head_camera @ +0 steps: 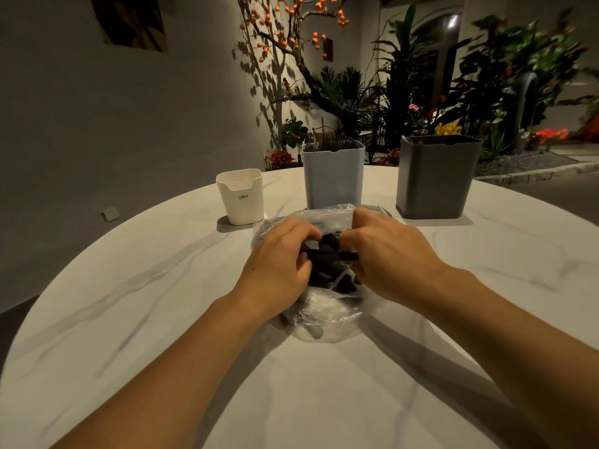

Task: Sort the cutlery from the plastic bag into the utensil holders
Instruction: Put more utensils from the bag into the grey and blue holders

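A clear plastic bag [327,314] full of black cutlery [330,273] lies in the middle of the white marble table [162,303]. My left hand [278,257] and my right hand [385,257] are both over the bag's mouth, fingers curled. Between them they grip a black cutlery handle [330,255] lying crosswise. Behind the bag stand three holders: a small cream one [241,197] at the left, a tall light blue one [333,176] in the middle with some utensil tips showing above its rim, and a tall dark grey one [436,178] at the right.
The round table's far edge runs just behind the holders. Beyond it are potted plants [453,92] and a branch with orange fruit [285,37] against a grey wall. A wall socket [110,213] sits low on the left.
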`<state>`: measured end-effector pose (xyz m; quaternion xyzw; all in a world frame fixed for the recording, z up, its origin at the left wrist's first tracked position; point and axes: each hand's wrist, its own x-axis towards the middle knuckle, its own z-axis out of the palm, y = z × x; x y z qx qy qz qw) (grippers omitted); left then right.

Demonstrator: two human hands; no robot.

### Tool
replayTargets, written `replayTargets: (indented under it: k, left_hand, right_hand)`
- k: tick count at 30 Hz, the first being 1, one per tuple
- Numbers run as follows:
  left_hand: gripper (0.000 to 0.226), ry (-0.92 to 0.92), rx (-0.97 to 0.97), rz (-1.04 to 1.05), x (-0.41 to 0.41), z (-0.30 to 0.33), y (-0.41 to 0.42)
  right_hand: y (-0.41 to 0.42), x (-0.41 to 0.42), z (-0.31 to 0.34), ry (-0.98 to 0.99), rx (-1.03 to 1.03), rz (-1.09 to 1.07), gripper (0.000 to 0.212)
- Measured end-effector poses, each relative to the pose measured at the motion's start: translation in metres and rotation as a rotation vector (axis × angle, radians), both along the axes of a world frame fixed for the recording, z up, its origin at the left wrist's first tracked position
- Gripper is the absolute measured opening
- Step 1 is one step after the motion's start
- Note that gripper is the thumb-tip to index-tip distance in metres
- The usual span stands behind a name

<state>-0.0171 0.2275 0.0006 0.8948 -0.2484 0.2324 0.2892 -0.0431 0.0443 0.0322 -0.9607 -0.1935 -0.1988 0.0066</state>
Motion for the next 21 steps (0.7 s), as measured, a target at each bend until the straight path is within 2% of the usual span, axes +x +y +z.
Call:
replayTargets:
  k: [3, 6, 8, 13, 15, 19, 21]
  left_hand:
    - [0.043, 0.022, 0.055, -0.012, 0.0007, 0.0005, 0.0015]
    - [0.053, 0.033, 0.144, -0.053, 0.0018, -0.0013, 0.0016]
    - [0.054, 0.037, 0.175, -0.058, 0.0018, -0.0035, 0.0001]
    - [0.033, 0.012, 0.244, -0.008, 0.0015, -0.0045, -0.0027]
    - [0.028, 0.018, 0.259, -0.002, 0.0014, -0.0031, -0.0013]
    - [0.023, -0.013, 0.261, 0.028, -0.0014, 0.0017, 0.0023]
    - [0.013, -0.038, 0.211, 0.022, -0.0024, 0.0037, 0.0036]
  right_hand:
    - [0.0017, -0.0014, -0.0016, 0.026, -0.013, -0.036, 0.037]
    - [0.0023, -0.0006, -0.0021, 0.038, 0.030, -0.048, 0.018]
    - [0.0028, 0.0000, -0.0025, 0.059, 0.046, -0.038, 0.013]
    - [0.0042, 0.0007, -0.0050, 0.069, 0.027, 0.055, 0.012]
    - [0.0040, 0.0020, -0.0064, 0.093, 0.052, 0.102, 0.020]
    - [0.0053, 0.0018, -0.0032, 0.116, 0.211, 0.141, 0.054]
    - [0.0052, 0.0025, -0.0043, 0.146, 0.265, 0.149, 0.056]
